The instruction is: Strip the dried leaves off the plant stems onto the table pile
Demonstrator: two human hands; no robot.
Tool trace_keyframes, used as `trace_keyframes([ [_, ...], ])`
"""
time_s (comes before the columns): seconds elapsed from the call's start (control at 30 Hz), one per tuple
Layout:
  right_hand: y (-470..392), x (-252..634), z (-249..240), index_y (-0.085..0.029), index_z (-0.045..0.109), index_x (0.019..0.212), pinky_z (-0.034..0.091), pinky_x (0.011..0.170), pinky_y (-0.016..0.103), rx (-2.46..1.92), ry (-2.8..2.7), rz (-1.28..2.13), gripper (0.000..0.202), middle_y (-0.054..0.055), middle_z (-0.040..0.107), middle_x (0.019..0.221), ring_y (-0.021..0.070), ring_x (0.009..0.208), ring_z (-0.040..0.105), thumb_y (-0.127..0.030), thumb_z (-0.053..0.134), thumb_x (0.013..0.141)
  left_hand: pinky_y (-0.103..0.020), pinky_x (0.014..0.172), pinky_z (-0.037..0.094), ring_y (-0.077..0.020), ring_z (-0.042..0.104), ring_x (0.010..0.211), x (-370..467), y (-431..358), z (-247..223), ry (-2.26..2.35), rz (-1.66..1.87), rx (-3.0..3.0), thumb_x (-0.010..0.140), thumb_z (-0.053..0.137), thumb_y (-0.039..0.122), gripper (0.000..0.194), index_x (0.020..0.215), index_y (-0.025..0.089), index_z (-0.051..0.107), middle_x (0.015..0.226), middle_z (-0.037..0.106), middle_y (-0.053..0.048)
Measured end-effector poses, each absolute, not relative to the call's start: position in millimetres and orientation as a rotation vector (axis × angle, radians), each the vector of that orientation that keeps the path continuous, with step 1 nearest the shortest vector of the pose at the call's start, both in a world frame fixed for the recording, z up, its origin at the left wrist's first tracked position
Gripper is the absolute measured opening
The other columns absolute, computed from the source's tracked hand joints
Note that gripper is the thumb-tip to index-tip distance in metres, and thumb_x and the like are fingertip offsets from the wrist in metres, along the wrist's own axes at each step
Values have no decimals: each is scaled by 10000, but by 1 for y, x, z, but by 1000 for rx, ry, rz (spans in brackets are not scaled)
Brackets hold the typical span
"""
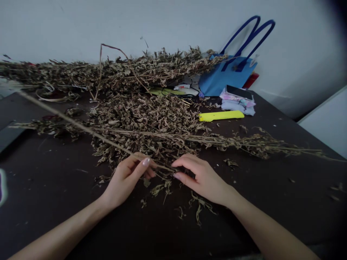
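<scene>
stem | dried, thin, tan, mostly bare | long, approx straight, diag | far L to nr ctr

The left hand grips a long dried stem between thumb and fingers; the right hand has its fingertips at the stem's near end. A heap of dried leaves lies beyond both hands on the dark table. A yellow object lies right of the heap, near a phone and a blue bag.
</scene>
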State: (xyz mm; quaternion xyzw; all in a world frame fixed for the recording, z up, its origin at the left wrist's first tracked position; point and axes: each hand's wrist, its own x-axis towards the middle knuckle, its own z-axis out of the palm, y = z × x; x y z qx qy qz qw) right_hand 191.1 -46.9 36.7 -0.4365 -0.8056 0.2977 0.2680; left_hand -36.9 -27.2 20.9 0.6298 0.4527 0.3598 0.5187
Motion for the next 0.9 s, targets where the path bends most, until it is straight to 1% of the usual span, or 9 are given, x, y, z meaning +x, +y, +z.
trace_keyframes([
  [0.07,-47,190,36,-233,564,1031,451,769,311,-1189,-2145,872,173,39,600,970,160,884,560,-276,512,872,-256,632,502,-145,622,685,-36,-29,21,1056,862,1482,876,506,328,207,966,164,594,801,656,-43],
  [0.13,-47,188,34,-231,572,1002,452,726,295,-1200,-2117,923,156,29,610,933,151,829,566,-287,511,869,-257,638,503,-143,621,708,-34,-30,23,1028,832,1454,856,542,320,199,981,168,571,904,654,-60],
  [0.2,-47,186,32,-225,578,973,447,692,285,-1202,-2102,947,139,21,614,894,142,780,562,-279,523,858,-255,630,503,-141,618,704,-33,-31,24,1010,803,1408,845,556,326,205,965,161,572,957,649,-75],
  [0.43,-49,180,28,-220,587,953,435,668,274,-1193,-2078,1004,127,11,613,866,129,744,548,-244,535,839,-217,523,489,-104,601,548,-26,-33,21,1036,720,1204,834,555,385,248,837,142,607,830,697,-57],
  [0.57,-49,178,27,-216,589,942,430,641,254,-1178,-2085,1089,117,-2,603,831,113,709,542,-235,538,838,-187,432,442,-88,571,443,-23,-35,19,1081,644,1135,817,579,376,250,756,134,577,657,676,-31],
  [0.63,-50,177,28,-215,592,938,429,633,250,-1179,-2076,1128,114,-5,603,820,110,698,543,-237,541,839,-177,399,421,-82,566,428,-22,-36,18,1084,637,1108,819,576,373,246,759,135,562,677,680,-35],
  [0.77,-50,177,30,-210,597,944,423,604,244,-1183,-2037,1210,141,-6,603,789,109,670,539,-300,540,852,-168,366,410,-72,563,438,-22,-36,15,1052,656,1046,824,578,360,221,875,147,543,811,690,-44],
  [0.9,-50,181,33,-219,603,995,422,617,246,-1193,-2021,1165,210,14,618,865,116,722,550,-356,489,885,-149,389,422,-52,540,450,-23,-36,13,1034,689,1023,837,572,337,207,797,138,534,780,678,-34],
])
